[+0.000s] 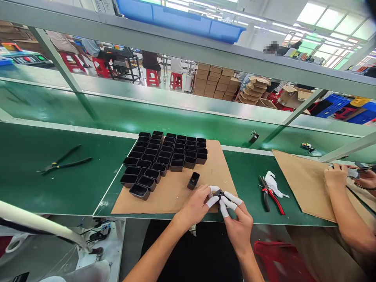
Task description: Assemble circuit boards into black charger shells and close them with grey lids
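My left hand (199, 201) and my right hand (237, 215) meet over the front edge of a cardboard sheet (173, 196). White finger covers sit on several fingertips of both. Between them they pinch a small black part (219, 193), mostly hidden by the fingers, so its exact kind is unclear. Just beyond my left hand, a single open black box (193, 180) stands on the cardboard. Further left and back, many more small black open-topped boxes (147, 152) are packed in close rows.
Black-handled pliers (64, 159) lie open at left. Red-and-black pliers (268, 194) and a crumpled white cloth (273, 183) lie right of the cardboard. A co-worker's hands (337, 176) work at far right over another cardboard sheet (305, 188). A shelf beam (176, 45) crosses overhead.
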A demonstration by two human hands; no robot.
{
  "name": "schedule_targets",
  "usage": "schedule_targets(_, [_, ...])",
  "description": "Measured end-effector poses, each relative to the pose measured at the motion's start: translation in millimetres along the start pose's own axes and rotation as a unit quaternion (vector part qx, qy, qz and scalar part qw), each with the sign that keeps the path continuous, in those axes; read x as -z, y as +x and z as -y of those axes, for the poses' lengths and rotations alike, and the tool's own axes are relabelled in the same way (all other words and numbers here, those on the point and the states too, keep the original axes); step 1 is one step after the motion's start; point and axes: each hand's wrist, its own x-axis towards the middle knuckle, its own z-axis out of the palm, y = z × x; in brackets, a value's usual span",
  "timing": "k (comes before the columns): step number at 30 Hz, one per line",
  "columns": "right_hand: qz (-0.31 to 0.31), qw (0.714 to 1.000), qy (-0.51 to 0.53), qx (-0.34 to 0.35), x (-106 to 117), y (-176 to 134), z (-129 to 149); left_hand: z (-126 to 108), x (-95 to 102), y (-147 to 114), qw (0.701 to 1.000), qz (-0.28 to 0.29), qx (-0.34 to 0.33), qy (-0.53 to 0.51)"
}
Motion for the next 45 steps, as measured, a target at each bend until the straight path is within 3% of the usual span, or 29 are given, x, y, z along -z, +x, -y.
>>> schedule_targets(5, [0.011,0.998,0.032,-0.052,3,3,-3,3,0.4,6,1.000,0.008,0.022,-0.014])
schedule_targets(19, [0.086,0.990,0.068,-0.086,18,16,3,3,0.7,6,0.998,0.040,0.053,0.004])
schedule_targets(36, [0.052,0.995,0.045,-0.077,10,9,7,-1,-0.5,9,0.999,0.016,0.033,0.012])
schedule_targets(45, [0.008,1.000,-0.001,0.001,5,-1,2,0,-6.7,8,1.000,-0.007,0.023,0.016])
